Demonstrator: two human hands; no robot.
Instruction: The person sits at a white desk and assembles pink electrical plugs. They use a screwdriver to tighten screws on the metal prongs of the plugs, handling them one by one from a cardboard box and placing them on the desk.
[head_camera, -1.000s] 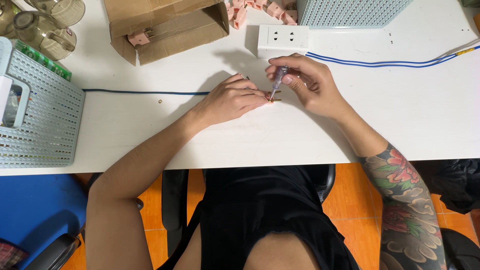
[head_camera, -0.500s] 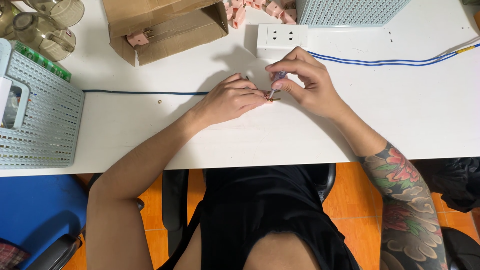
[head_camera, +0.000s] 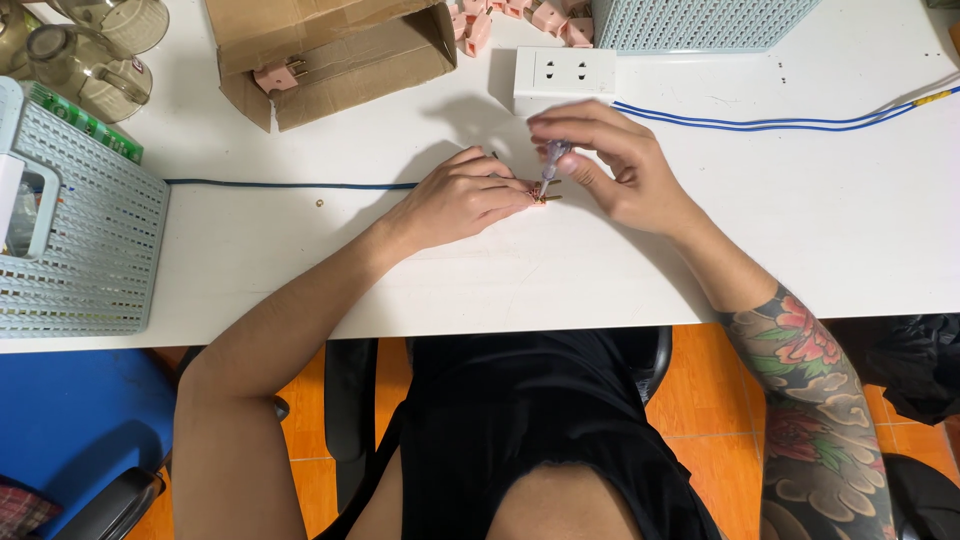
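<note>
1. Left hand (head_camera: 462, 200): rests on the white tabletop (head_camera: 820, 230), fingers curled and pressed together, pinning a small pinkish plug part with brass prongs (head_camera: 543, 197) under the fingertips. Most of the part is hidden by the fingers.
2. Right hand (head_camera: 615, 165): held just above and beside the left hand, thumb and fingers pinching a small screwdriver with a clear bluish handle (head_camera: 551, 160). The tool stands nearly upright, its tip down on the plug part.
3. Plug part: lies on the tabletop near the front middle, between the two hands, touching the left fingertips and the screwdriver tip.
4. Dark blue cable (head_camera: 290, 185): runs straight along the tabletop from the left basket towards the left hand, where it passes out of sight under the palm.
5. White power strip (head_camera: 563, 75): lies behind the hands, near them but apart.
6. Pair of thin blue wires (head_camera: 760, 123): lead from the power strip off to the right edge.
7. Open cardboard box (head_camera: 330, 50): at the back left, with a pink plug piece (head_camera: 278, 76) at its mouth.
8. Loose pink plug pieces (head_camera: 520, 15): heaped at the back edge, between the box and a pale blue perforated basket (head_camera: 700, 20).
9. Second pale blue basket (head_camera: 80, 240): at the left edge of the tabletop.
10. Glass mugs (head_camera: 90, 50): at the back left corner.
11. Small brass bit (head_camera: 319, 202): lies alone just in front of the cable.
</note>
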